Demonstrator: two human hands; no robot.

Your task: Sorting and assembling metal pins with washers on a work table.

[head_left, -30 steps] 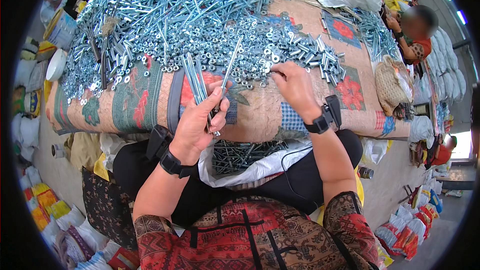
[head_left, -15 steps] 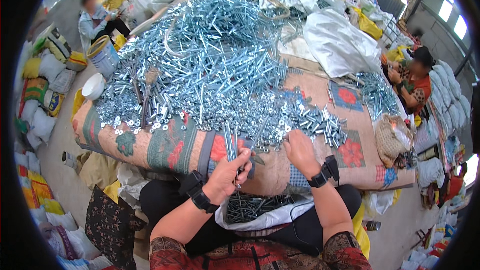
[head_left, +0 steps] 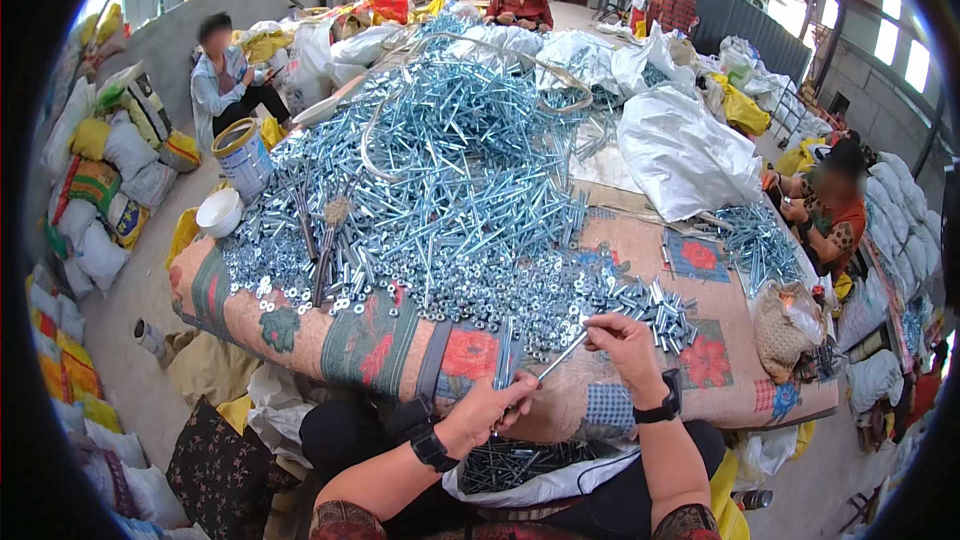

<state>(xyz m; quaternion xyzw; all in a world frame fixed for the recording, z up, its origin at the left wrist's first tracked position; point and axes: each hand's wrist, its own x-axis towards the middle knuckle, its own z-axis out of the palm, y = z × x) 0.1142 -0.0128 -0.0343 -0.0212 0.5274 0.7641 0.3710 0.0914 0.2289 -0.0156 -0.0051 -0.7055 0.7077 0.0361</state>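
Observation:
My left hand [head_left: 490,406] is closed round a bundle of long zinc-coloured bolts [head_left: 504,365] standing upright. One more bolt [head_left: 563,355] slants up from its fingertips toward my right hand [head_left: 626,348]. My right thumb and fingers are pinched at that bolt's upper end, on a small shiny metal piece, whose exact kind is hidden. Just beyond both hands lie loose washers and nuts [head_left: 530,290]. Short metal sleeves [head_left: 668,315] are strewn to the right of them. Behind rises a large heap of long bolts [head_left: 450,130].
A patterned mat [head_left: 330,350] covers the work surface. In my lap sits a white sack [head_left: 590,477] with dark bolts in it. A white bowl [head_left: 220,212], a bucket [head_left: 243,160], a woven pouch [head_left: 785,325] and a white bag [head_left: 685,155] stand around. Several people sit nearby.
My right hand has left the washers and come to the end of a bolt that now slants out from my left hand. The view has tilted up, showing more of the room.

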